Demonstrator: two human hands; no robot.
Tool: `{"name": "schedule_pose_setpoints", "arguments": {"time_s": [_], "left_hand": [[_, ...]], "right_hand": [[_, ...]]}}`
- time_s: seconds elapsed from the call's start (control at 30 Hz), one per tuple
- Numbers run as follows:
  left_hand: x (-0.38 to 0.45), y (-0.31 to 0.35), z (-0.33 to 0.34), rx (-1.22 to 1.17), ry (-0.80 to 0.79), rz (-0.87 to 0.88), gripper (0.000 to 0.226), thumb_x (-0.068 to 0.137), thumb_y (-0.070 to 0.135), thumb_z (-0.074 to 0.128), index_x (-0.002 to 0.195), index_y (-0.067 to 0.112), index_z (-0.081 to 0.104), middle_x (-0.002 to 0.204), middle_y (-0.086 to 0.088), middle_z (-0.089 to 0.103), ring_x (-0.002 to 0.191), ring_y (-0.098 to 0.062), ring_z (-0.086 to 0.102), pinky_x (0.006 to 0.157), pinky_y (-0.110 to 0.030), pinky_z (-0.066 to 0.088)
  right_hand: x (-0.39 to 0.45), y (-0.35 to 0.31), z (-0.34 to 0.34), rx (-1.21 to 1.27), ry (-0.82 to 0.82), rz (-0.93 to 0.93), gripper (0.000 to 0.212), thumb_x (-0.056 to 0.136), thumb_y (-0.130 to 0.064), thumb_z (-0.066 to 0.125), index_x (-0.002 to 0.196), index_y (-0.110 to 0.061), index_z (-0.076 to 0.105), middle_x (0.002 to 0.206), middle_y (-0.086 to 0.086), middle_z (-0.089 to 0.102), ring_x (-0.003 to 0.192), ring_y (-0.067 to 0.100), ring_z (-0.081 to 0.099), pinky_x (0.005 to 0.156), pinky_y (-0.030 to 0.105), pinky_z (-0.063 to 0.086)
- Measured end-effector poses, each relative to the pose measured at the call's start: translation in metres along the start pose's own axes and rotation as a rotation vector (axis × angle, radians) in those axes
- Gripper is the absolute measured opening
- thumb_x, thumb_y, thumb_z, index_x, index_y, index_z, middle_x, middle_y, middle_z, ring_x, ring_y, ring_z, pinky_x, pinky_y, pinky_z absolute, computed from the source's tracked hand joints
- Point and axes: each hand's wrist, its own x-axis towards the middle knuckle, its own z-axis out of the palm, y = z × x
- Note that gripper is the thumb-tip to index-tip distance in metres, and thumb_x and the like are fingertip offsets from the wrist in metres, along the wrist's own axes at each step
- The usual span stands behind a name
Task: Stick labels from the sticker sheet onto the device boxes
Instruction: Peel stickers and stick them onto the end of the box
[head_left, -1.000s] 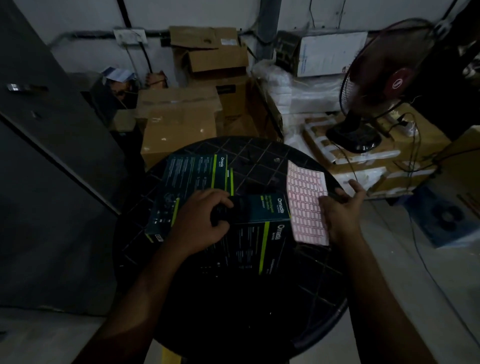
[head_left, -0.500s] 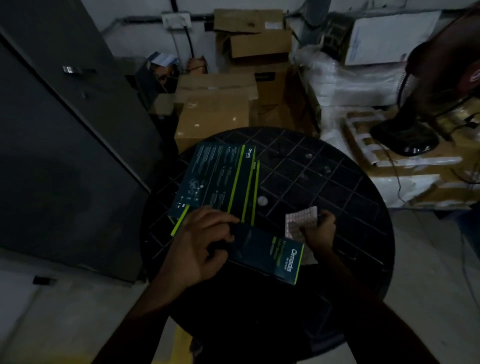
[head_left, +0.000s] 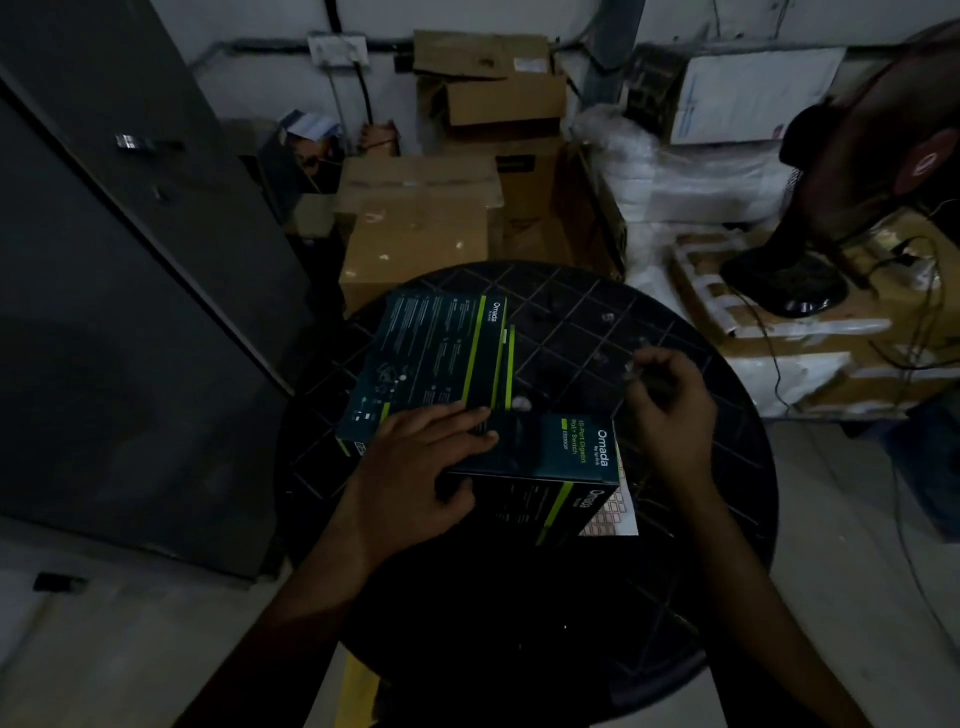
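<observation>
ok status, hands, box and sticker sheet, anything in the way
Left hand flat on the near box. Right hand raised beyond it, fingers curled, pinch too blurred to tell. Sticker sheet on the table, partly under that box. Nothing in the way.

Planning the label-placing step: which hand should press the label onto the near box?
Right, probably. The right hand hangs free above the dark green Omada device box, fingers curled as if pinching something small, blurred. The left hand is busy steadying that box.

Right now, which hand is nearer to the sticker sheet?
Right. The right hand hovers above the table just beyond the sticker sheet; the left hand rests on the near box, across it from the sheet.
</observation>
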Motion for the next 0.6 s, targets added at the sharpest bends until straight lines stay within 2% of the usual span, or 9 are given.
{"name": "schedule_pose_setpoints", "arguments": {"time_s": [0.07,0.17,0.23,0.33,0.47,0.6], "left_hand": [[-0.003,0.000,0.001,0.043,0.010,-0.009,0.052,0.082,0.044,0.059,0.134,0.042,0.055,0.148,0.028,0.042,0.140,0.000,0.032,0.104,-0.034,0.029],[-0.006,-0.001,0.004,0.077,0.031,-0.025,0.050,0.086,0.050,0.058,0.135,0.045,0.053,0.148,0.028,0.041,0.138,-0.002,0.033,0.096,-0.032,0.028],[-0.006,-0.002,0.005,0.078,0.036,-0.035,0.051,0.086,0.049,0.062,0.136,0.047,0.051,0.147,0.032,0.038,0.137,-0.002,0.033,0.093,-0.030,0.022],[-0.003,-0.008,0.001,0.013,0.032,-0.077,0.053,0.085,0.047,0.068,0.135,0.050,0.051,0.143,0.039,0.035,0.135,0.004,0.030,0.093,-0.028,0.016],[-0.002,-0.013,-0.002,0.000,0.036,-0.089,0.052,0.084,0.047,0.069,0.134,0.049,0.053,0.143,0.037,0.039,0.134,0.005,0.031,0.095,-0.030,0.018],[-0.003,-0.009,0.000,-0.007,0.057,-0.088,0.052,0.085,0.044,0.070,0.134,0.047,0.054,0.144,0.031,0.045,0.135,-0.001,0.034,0.093,-0.028,0.016]], "right_hand": [[-0.017,-0.041,-0.002,0.106,-0.091,-0.078,0.013,0.091,-0.010,0.067,0.100,-0.020,0.067,0.113,0.003,0.068,0.102,0.009,0.065,0.084,0.020,0.052],[-0.047,-0.077,0.007,0.172,-0.338,-0.084,0.009,0.088,-0.013,0.068,0.095,-0.017,0.070,0.102,0.003,0.070,0.094,0.020,0.068,0.082,0.032,0.055],[-0.065,-0.084,0.017,0.122,-0.425,-0.101,0.010,0.086,-0.011,0.067,0.092,-0.018,0.071,0.095,-0.003,0.071,0.089,0.016,0.069,0.079,0.034,0.055],[-0.081,-0.082,0.031,0.000,-0.441,-0.111,0.013,0.085,-0.006,0.072,0.091,-0.018,0.072,0.089,-0.006,0.069,0.082,0.012,0.067,0.075,0.026,0.054],[-0.089,-0.082,0.037,-0.101,-0.419,-0.129,0.020,0.082,0.000,0.075,0.089,-0.019,0.073,0.084,-0.012,0.071,0.078,0.009,0.066,0.070,0.011,0.048],[-0.092,-0.088,0.040,-0.136,-0.359,-0.134,0.021,0.082,-0.001,0.076,0.088,-0.020,0.075,0.083,-0.016,0.071,0.078,0.005,0.066,0.070,0.013,0.050]]}}
